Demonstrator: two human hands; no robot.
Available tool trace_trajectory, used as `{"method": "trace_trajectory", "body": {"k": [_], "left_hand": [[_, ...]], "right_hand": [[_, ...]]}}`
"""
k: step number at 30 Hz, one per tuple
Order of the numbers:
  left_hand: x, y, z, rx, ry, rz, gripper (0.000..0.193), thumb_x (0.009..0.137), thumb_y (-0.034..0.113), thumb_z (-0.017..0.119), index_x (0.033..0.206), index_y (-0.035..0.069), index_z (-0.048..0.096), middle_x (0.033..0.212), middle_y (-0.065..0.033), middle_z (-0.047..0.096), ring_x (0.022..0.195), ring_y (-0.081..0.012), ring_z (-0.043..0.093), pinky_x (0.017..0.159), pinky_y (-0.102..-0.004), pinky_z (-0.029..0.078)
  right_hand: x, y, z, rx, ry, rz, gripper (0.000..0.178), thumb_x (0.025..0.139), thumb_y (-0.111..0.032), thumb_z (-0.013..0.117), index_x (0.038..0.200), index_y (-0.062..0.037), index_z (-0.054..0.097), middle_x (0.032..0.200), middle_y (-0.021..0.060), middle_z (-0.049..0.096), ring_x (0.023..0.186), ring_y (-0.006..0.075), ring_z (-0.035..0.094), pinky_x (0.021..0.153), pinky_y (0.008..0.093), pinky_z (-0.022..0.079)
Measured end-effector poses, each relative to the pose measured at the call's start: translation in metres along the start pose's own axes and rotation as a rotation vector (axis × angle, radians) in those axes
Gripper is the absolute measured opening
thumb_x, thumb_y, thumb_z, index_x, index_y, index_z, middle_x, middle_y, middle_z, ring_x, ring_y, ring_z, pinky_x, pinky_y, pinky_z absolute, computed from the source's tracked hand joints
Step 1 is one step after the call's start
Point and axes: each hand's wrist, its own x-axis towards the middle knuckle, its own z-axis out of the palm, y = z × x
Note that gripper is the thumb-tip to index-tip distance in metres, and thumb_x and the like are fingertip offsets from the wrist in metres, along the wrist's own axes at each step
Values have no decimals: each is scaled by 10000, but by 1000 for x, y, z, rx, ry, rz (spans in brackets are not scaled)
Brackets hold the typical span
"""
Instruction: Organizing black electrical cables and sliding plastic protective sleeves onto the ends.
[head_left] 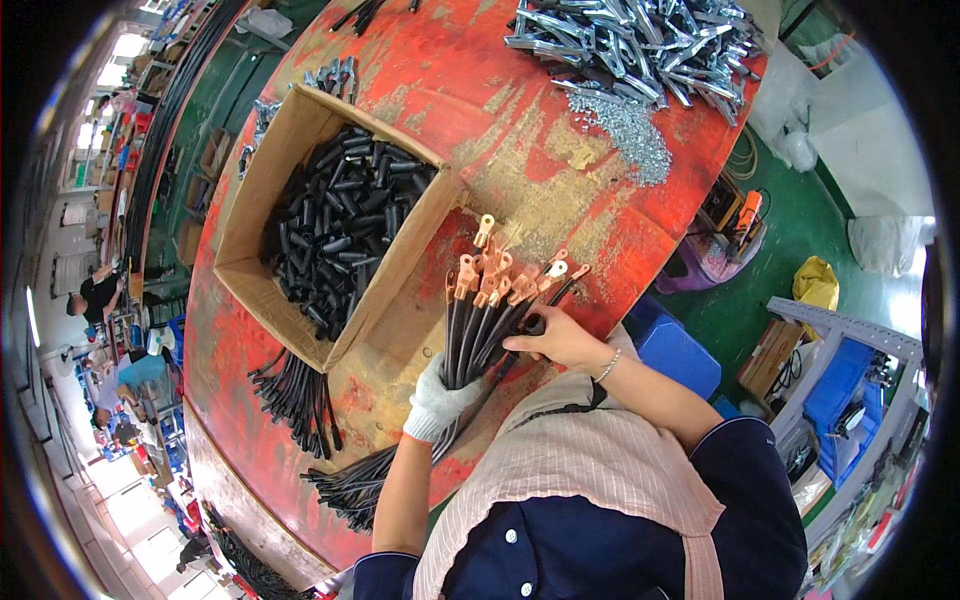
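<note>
My left hand (440,402), in a white glove, is closed around a bundle of black cables (470,345). Copper ring lugs (490,278) cap their upper ends and fan out above the glove. At the bundle's right side, my bare right hand (562,342) pinches a short black sleeve (535,324) against the cables; its fingers partly hide it. Left of the bundle stands an open cardboard box (395,285) holding many loose black sleeves (345,215).
Silver metal parts (640,45) and small metal bits (630,135) are heaped at the far right of the worn red table (430,85). More black cables (300,400) lie by the box. A blue bin (675,350) and grey metal rack (850,325) stand to the right.
</note>
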Motion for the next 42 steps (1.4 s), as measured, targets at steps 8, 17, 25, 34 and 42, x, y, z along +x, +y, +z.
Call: {"method": "trace_trajectory", "body": {"k": [8, 17, 25, 34, 42], "left_hand": [[12, 6, -6, -48, 90, 28, 351, 746, 98, 735, 1060, 18, 597, 826, -29, 661, 712, -104, 609, 656, -255, 492], [6, 4, -23, -160, -70, -56, 317, 781, 56, 714, 1067, -10, 595, 946, -91, 695, 861, -157, 664, 799, -290, 526], [2, 0, -19, -127, -47, 28, 396, 766, 70, 717, 1130, -8, 582, 1012, -80, 682, 902, -140, 635, 827, -279, 504], [-5, -2, -18, -120, -87, 16, 409, 756, 119, 739, 1123, -1, 603, 996, -58, 677, 879, -115, 610, 813, -263, 487], [-3, 21, -11, -97, -93, 18, 442, 763, 137, 735, 1160, -2, 601, 1036, -60, 671, 914, -131, 605, 842, -277, 484]], "right_hand": [[32, 48, -6, -420, -191, 4, 449, 790, -335, 768, 1033, 10, 615, 794, 49, 648, 585, 147, 569, 565, 298, 473], [15, 12, -51, 265, -175, -175, 370, 872, -122, 637, 1199, -7, 508, 1172, 152, 609, 1119, 290, 585, 919, 390, 481], [2, -46, -29, 825, 248, -375, 282, 933, -43, 575, 1198, -17, 483, 1245, 150, 568, 1153, 271, 566, 979, 418, 488], [9, -49, -16, 893, 389, -408, 273, 924, -86, 607, 1171, -17, 513, 1248, 135, 574, 1150, 257, 568, 986, 392, 485], [5, -50, -18, 328, 328, -354, 327, 852, -106, 702, 1138, -4, 583, 967, 39, 631, 875, 111, 600, 786, 261, 482]]}}
